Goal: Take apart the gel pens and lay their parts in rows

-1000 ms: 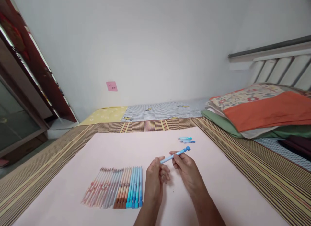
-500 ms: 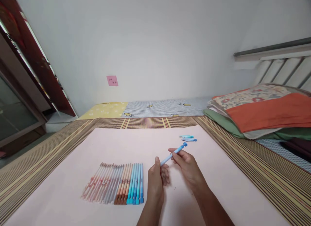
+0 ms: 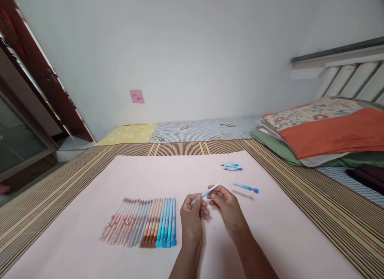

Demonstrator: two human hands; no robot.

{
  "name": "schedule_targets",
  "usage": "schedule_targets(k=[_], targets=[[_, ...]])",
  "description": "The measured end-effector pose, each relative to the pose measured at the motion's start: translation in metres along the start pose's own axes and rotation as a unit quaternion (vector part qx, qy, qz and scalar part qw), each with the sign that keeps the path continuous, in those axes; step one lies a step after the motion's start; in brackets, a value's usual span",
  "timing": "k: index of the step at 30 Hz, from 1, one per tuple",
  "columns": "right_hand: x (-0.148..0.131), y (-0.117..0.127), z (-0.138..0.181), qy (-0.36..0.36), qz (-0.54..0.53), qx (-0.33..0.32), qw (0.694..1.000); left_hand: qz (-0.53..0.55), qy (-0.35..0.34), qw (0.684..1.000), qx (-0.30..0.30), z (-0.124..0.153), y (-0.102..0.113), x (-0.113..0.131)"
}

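Note:
My left hand [image 3: 192, 219] is closed around the lower end of a slim light-blue pen [image 3: 205, 193], whose pale narrow tip slants up to the right. Close beside that tip is my right hand [image 3: 226, 207], its fingers curled but apart; whether they touch the pen I cannot tell. To the right of the right hand, a blue pen piece with a knobbed end [image 3: 246, 187] appears just above the paper, with a shadow under it. Left of my hands lies a neat row of pens [image 3: 150, 223], running from pinkish and grey through orange-brown to blue.
A large pale pink sheet [image 3: 168, 171] covers much of the striped mat [image 3: 69, 183]. Several small blue pen pieces [image 3: 232, 167] lie near its far right corner. Folded bedding [image 3: 324, 131] is piled at the right. A pink note [image 3: 137, 96] sticks to the wall.
The knobbed blue piece, earlier in my right fingers as part of the pen, is now separate and off to the right. The pen's pale narrow tip now shows.

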State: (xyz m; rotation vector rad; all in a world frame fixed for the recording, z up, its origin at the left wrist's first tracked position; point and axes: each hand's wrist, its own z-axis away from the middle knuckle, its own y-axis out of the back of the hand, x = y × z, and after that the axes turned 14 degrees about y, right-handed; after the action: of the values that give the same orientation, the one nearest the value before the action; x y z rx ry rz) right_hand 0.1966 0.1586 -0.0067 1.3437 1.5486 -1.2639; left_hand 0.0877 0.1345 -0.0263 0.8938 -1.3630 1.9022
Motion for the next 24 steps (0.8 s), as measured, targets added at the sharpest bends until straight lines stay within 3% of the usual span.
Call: schedule_targets(k=[4,9,14,24], targets=[[0.007,-0.004,0.001,-0.01,-0.038,0.018,0.999,0.046,0.023,0.999,-0.017,0.001,0.0,-0.002],[0.02,-0.009,0.0,-0.027,-0.062,0.019,0.998,0.163,0.128,0.978,-0.03,-0.002,0.003,-0.006],[0.016,-0.007,0.0,-0.021,-0.036,0.006,0.999,0.211,0.191,0.958,-0.028,-0.002,0.002,-0.001],[0.006,-0.001,-0.003,0.034,0.056,0.037,0.997,0.207,0.208,0.956,-0.028,-0.004,0.003,-0.005]])
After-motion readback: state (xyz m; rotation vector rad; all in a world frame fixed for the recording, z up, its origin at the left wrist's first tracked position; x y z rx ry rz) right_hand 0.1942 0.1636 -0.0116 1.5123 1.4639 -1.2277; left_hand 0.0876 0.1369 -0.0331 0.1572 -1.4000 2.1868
